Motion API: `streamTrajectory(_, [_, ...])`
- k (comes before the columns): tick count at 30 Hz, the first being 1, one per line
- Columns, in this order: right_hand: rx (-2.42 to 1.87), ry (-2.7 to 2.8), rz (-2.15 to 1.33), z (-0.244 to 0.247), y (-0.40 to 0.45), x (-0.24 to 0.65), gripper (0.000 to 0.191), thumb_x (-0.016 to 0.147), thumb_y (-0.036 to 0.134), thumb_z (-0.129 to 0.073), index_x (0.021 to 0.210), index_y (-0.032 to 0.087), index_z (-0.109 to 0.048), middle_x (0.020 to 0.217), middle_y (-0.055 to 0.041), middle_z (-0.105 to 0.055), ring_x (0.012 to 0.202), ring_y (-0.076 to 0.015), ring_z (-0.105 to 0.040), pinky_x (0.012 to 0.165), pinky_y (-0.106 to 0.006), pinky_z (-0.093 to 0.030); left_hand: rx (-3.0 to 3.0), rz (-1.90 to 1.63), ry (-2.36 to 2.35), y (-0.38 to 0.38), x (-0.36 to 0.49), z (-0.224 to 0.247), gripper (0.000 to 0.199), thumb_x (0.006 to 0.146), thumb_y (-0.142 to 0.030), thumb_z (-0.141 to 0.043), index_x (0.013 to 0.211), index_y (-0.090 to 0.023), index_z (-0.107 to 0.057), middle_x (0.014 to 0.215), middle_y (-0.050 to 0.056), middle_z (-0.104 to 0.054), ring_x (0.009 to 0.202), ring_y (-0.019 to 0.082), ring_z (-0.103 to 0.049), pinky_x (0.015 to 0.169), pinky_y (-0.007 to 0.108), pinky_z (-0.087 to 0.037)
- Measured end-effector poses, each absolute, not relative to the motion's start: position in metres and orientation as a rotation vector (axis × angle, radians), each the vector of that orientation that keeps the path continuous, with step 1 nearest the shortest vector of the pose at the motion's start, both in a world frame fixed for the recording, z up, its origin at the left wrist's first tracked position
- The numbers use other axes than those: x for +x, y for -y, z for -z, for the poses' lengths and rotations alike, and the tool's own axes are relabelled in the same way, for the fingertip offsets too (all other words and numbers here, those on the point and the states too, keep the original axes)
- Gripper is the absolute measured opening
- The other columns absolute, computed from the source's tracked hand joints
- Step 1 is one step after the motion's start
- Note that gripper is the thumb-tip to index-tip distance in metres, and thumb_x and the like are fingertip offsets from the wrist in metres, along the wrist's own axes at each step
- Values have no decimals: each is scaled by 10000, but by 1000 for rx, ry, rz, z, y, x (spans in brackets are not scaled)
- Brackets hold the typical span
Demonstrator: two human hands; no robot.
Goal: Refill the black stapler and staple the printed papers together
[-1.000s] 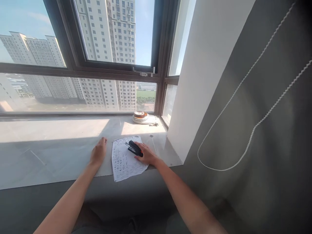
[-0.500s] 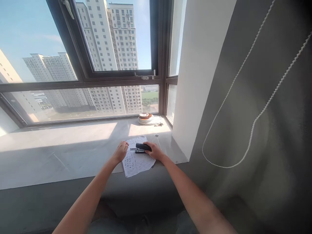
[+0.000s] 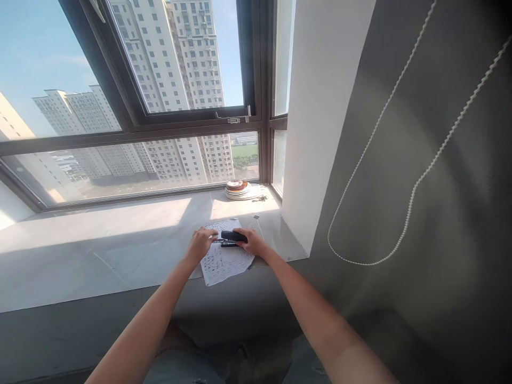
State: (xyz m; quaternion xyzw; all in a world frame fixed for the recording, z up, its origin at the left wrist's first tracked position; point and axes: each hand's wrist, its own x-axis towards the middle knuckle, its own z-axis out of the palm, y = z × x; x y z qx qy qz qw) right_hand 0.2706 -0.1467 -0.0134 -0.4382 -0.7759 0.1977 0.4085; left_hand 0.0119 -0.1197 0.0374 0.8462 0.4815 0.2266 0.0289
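Observation:
A black stapler (image 3: 234, 236) is spread open over handwritten sheets of paper (image 3: 224, 265), its metal magazine pointing left. My right hand (image 3: 253, 242) is closed around its right end. At the magazine's left end, the fingertips of my left hand (image 3: 199, 243) are pinched together. A small greyish piece shows at those fingertips, too small to name. The paper lies on the windowsill, with its lower edge sticking out past the front edge.
Behind the hands, a stack of round plate-like items (image 3: 237, 188) stands by the window frame, with small dark bits beside it. A small metallic strip (image 3: 256, 216) lies on the sill (image 3: 120, 256). A beaded blind cord (image 3: 370, 263) hangs at right.
My left hand has moved right, and its fingertips have come to the stapler's magazine end. My right hand still holds the stapler. The camera view has shifted slightly.

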Motion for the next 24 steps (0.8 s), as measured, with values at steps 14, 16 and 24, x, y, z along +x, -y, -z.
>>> streamTrajectory(14, [-1099,1969,-507,12,146,272,566,874,170,-712,1429,255,-644,1381,-109,-681,1278,-316,-629,1121,-484,-476,2581,-661,-1447,121,19,-29,196,914,-267,-636,1031,-212,-785,1025,116,-773,1039,335,-661,900,442,-503])
streamTrajectory(16, [-1099,1963,-501,13,146,271,565,868,163,-715,1421,262,-650,1378,-100,-686,1283,-310,-628,1131,-484,-469,2563,-693,-1423,119,18,-26,205,906,-279,-645,1027,-223,-801,1028,105,-784,1041,329,-664,920,441,-503])
streamTrajectory(24, [-1081,1956,-501,14,145,271,559,865,145,-722,1410,249,-657,1377,-103,-691,1275,-313,-639,1123,-490,-479,2475,-802,-1391,125,11,-21,270,897,-326,-647,1079,-239,-826,1183,104,-788,1180,335,-666,1061,480,-478])
